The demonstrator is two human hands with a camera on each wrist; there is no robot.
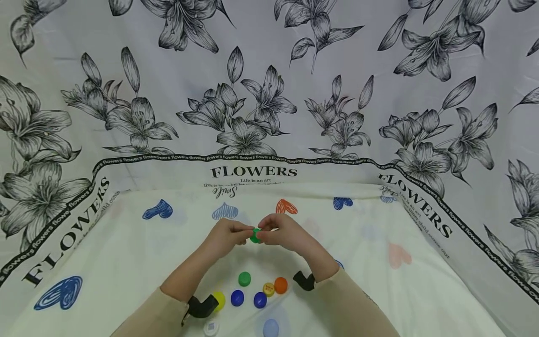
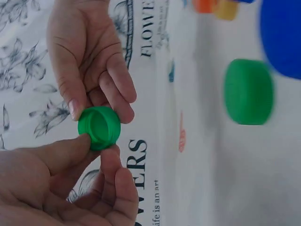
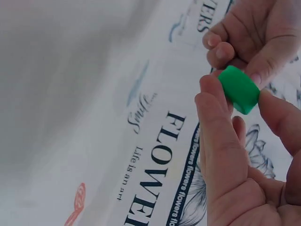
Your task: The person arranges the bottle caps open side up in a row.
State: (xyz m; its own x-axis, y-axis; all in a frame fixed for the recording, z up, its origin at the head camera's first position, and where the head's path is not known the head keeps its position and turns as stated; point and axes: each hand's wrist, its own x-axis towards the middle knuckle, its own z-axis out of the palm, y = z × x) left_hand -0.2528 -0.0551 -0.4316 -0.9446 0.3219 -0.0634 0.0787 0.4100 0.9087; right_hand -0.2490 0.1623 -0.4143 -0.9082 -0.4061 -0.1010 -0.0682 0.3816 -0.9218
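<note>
Cropped sleeves (image 1: 151,313), pinching fingers (image 1: 242,226), green cap (image 1: 254,238) partly hidden between them

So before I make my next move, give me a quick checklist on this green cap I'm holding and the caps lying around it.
1. Held green cap pinched by left hand and right hand: ok.
2. Its hollow side visible: ok, in the left wrist view.
3. Second green cap resting apart from the others on the cloth: ok.
4. Large yellow cap fully visible from the head: not ok, the black wrist piece partly covers it.
5. Held cap matching the second green cap in size: cannot tell.
</note>
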